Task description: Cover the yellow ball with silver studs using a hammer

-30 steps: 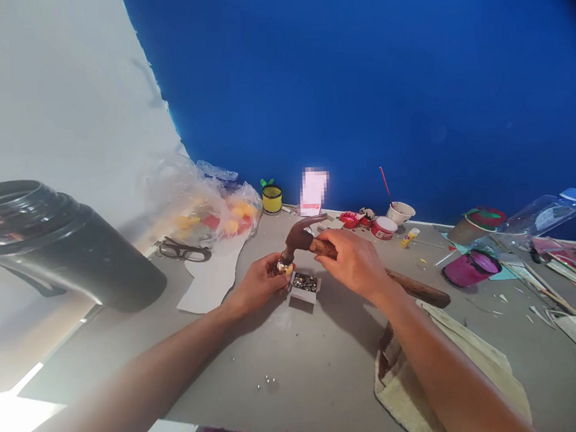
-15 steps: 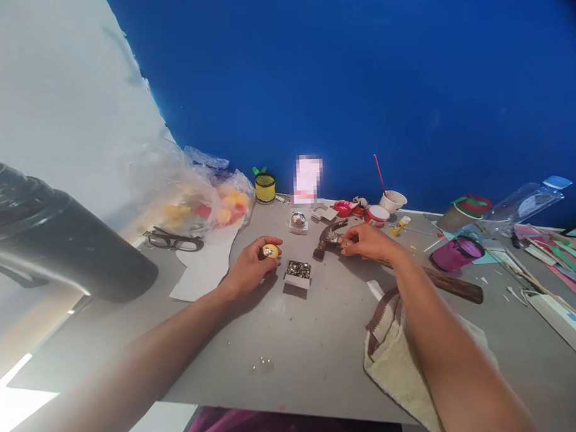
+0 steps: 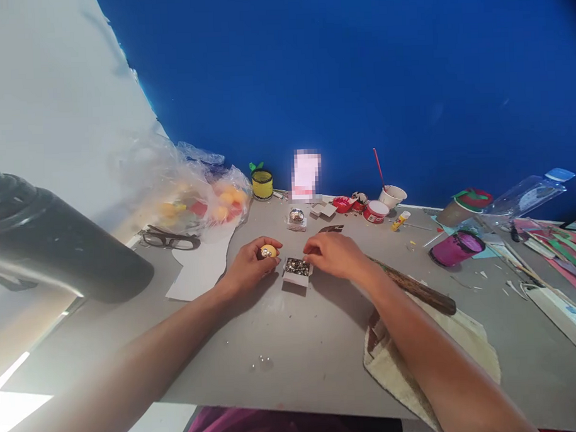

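Observation:
A small yellow ball (image 3: 269,250) with shiny silver studs on its face is gripped between the thumb and fingers of my left hand (image 3: 249,264). Just to its right, a small white open box (image 3: 296,279) is filled with shiny metal tacks (image 3: 297,267). My right hand (image 3: 335,254) is at the box's right edge, fingers bent and tips close together; whatever they pinch is hidden. Beneath my right hand and forearm lies a hammer (image 3: 423,290), with its wooden handle showing and its head mostly covered.
A folded cloth (image 3: 397,363) lies under my right forearm. Behind are a studded silver ball (image 3: 296,216), a paper cup (image 3: 392,200), a glue stick (image 3: 400,221) and a yellow pot (image 3: 262,185). Glasses (image 3: 171,238) and a large dark bottle (image 3: 66,236) stand left.
My right hand has let go of the hammer and moved left to the box of tacks. The hammer has shifted to the left. My left hand keeps its hold on the ball.

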`<state>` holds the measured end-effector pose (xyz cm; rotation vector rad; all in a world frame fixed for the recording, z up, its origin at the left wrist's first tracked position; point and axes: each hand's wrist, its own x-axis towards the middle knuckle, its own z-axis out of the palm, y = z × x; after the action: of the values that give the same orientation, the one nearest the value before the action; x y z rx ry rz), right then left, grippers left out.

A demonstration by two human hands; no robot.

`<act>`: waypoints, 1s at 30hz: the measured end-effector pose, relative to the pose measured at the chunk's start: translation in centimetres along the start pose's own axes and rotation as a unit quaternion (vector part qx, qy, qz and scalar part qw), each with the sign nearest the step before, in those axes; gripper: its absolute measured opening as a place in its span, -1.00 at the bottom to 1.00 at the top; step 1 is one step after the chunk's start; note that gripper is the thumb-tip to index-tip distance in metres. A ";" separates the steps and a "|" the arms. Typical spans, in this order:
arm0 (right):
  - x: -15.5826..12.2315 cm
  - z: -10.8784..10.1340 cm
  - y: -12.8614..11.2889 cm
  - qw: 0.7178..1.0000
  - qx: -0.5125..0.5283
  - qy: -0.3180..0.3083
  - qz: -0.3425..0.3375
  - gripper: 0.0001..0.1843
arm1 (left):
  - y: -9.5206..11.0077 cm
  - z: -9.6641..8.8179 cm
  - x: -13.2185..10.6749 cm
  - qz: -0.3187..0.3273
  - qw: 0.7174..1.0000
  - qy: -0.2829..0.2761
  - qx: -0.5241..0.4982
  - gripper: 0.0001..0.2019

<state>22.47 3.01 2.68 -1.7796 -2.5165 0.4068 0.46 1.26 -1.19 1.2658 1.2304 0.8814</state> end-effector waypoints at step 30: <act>0.1 3.1 -2.9 0.781 0.624 -0.024 -0.010 -0.66 | 1.3 0.7 -1.9 0.094 0.987 0.008 0.128 -0.83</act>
<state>19.19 1.57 0.32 -1.1014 -1.4415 1.6067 0.93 -0.57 0.32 1.6044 1.2813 0.8892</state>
